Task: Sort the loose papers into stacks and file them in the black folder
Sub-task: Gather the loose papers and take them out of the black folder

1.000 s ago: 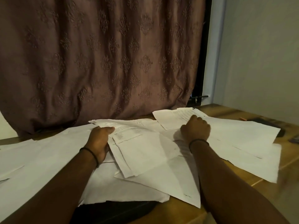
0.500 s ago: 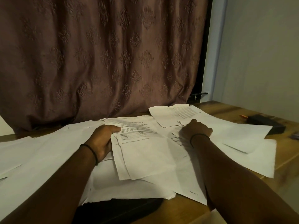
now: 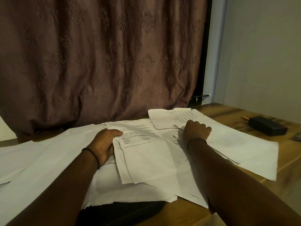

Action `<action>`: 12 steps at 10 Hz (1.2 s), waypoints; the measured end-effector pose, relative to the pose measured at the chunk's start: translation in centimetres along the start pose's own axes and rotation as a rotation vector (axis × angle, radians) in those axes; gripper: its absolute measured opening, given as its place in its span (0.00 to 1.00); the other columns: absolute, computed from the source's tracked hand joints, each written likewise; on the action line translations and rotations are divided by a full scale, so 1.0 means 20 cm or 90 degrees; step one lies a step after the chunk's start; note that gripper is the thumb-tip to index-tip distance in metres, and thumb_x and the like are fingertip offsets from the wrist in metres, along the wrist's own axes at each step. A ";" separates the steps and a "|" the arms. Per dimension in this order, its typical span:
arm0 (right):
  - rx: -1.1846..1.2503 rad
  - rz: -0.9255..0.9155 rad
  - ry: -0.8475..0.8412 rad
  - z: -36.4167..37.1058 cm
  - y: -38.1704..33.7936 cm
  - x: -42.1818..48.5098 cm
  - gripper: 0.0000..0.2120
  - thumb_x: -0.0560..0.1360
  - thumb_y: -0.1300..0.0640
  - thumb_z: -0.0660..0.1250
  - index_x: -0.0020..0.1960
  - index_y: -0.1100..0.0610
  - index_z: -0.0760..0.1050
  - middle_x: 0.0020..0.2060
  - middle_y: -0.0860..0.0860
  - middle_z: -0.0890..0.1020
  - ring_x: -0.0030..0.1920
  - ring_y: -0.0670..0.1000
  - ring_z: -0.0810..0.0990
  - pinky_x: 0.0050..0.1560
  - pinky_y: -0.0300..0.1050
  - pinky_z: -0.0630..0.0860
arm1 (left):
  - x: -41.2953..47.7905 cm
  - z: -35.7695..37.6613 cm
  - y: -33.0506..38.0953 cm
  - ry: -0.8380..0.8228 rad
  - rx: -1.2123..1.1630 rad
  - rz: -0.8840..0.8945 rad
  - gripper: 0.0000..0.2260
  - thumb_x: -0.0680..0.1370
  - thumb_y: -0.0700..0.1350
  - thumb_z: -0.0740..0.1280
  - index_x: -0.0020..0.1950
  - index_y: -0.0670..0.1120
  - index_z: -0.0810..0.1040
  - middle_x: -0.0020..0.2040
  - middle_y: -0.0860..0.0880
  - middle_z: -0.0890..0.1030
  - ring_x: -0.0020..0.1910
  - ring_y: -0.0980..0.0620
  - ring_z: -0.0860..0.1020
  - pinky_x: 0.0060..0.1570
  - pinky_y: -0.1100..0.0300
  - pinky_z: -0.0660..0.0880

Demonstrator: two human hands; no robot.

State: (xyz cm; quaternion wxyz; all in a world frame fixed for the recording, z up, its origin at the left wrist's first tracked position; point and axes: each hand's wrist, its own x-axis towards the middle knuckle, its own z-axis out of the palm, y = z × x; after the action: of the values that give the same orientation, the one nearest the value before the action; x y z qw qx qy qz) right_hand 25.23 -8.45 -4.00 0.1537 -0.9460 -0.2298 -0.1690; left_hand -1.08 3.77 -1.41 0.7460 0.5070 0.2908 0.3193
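**Q:** State of the hands?

**A:** The left hand grips the left edge of the stack. Its thumb lies across the top sheet and its fingers are hidden beneath. The right hand, just right of the stack, rests knuckles-up on the papers with its fingers curled. Whether it pinches a sheet cannot be told.

**Q:** Why this arrangement?

**A:** By judgement, the left hand clamps the sheets already gathered so they cannot slide. The right hand works the loose layer to free another sheet. The stack lies skewed with its lower edges fanned, so it is not yet squared.

**Q:** Location of the folder?

**A:** A dark flat thing lies on the near side of the stack, at the near edge of the bench. Papers cover most of it. It is probably the folder. No sheet can be seen inside it.

**Q:** Legible writing?

**A:**
- **Stack, top sheet:** It carries blurred text lines, a small table and a line that seems to begin "Disclaimer".
- **Sheet to the near right of the stack:** It has a "Page … of …" footer, with the numbers unreadable.
- **Brands:** None show.

**Q:** Other items?

**A:** A black case lies far right of the stack, with an orange pencil just beside it. A curtain hangs behind the stack.
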 end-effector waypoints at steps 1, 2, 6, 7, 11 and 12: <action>0.005 0.035 0.008 -0.01 0.00 -0.02 0.15 0.78 0.52 0.62 0.64 0.53 0.72 0.60 0.55 0.78 0.61 0.59 0.75 0.65 0.58 0.63 | 0.00 0.00 0.00 0.001 -0.004 -0.004 0.16 0.79 0.34 0.60 0.66 0.38 0.74 0.57 0.39 0.82 0.51 0.41 0.83 0.37 0.55 0.82; 0.001 0.031 0.054 -0.07 0.00 -0.04 0.17 0.78 0.53 0.62 0.66 0.53 0.71 0.61 0.56 0.76 0.63 0.60 0.72 0.66 0.59 0.62 | -0.01 0.00 0.00 -0.003 0.008 -0.007 0.16 0.79 0.35 0.59 0.66 0.37 0.74 0.56 0.39 0.83 0.51 0.41 0.83 0.37 0.55 0.82; 0.427 -0.318 0.495 -0.32 -0.24 -0.31 0.06 0.78 0.59 0.64 0.54 0.59 0.72 0.40 0.58 0.83 0.33 0.57 0.82 0.33 0.42 0.74 | -0.03 0.02 0.01 0.052 0.042 0.021 0.14 0.78 0.34 0.60 0.62 0.36 0.77 0.55 0.38 0.83 0.53 0.39 0.82 0.47 0.51 0.81; 0.701 -0.277 0.439 -0.37 -0.27 -0.39 0.10 0.83 0.53 0.55 0.62 0.54 0.68 0.43 0.49 0.82 0.36 0.49 0.80 0.36 0.42 0.76 | -0.02 0.01 0.01 0.077 0.013 0.041 0.14 0.78 0.34 0.60 0.62 0.36 0.77 0.55 0.37 0.82 0.53 0.37 0.81 0.58 0.44 0.76; 0.877 -0.046 -0.225 -0.25 -0.20 -0.24 0.08 0.76 0.52 0.67 0.45 0.57 0.79 0.46 0.60 0.84 0.45 0.58 0.82 0.53 0.60 0.80 | -0.03 -0.04 0.04 0.009 -0.038 0.085 0.11 0.79 0.37 0.58 0.54 0.41 0.79 0.36 0.47 0.83 0.33 0.50 0.82 0.35 0.61 0.78; 0.689 -0.049 -0.077 -0.25 -0.23 -0.25 0.12 0.73 0.51 0.67 0.35 0.58 0.75 0.31 0.53 0.79 0.34 0.53 0.76 0.41 0.49 0.72 | -0.01 -0.05 0.08 0.033 -0.008 0.084 0.11 0.83 0.41 0.56 0.44 0.43 0.74 0.28 0.52 0.79 0.29 0.57 0.77 0.27 0.68 0.73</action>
State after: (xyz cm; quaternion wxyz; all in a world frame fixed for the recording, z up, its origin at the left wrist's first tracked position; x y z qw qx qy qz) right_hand 17.51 -8.27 -0.59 0.5989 -0.7307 -0.3270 0.0224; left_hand -2.32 4.69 -0.19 0.7187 0.5119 0.2743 0.3823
